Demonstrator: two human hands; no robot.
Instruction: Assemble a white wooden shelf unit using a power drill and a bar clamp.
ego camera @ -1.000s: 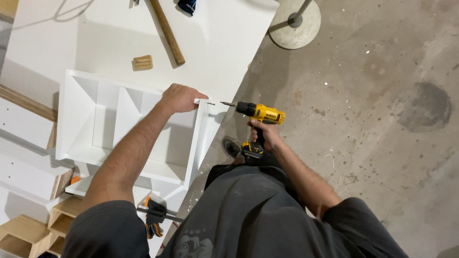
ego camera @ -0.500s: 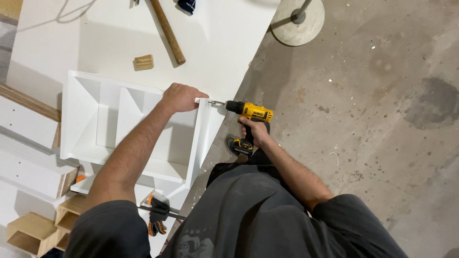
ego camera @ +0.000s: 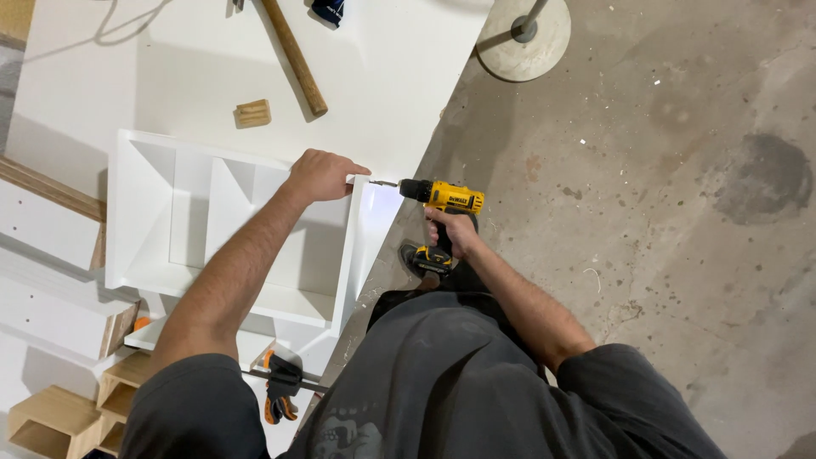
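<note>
A white open box with inner dividers lies on a white worktable. My left hand grips the box's upper right corner, fingers curled over the edge. My right hand is closed around the handle of a yellow and black cordless drill. The drill points left, its bit touching the outer face of the box's right side panel, just beside my left fingers. The drill's light brightens that panel.
A wooden-handled tool and a small wooden block lie on the table beyond the box. An orange and black clamp sits near my left elbow. Plain wooden boxes stand lower left. A round stand base rests on the concrete floor.
The drill has moved left until its bit meets the box's side panel. My left hand has stayed on the corner.
</note>
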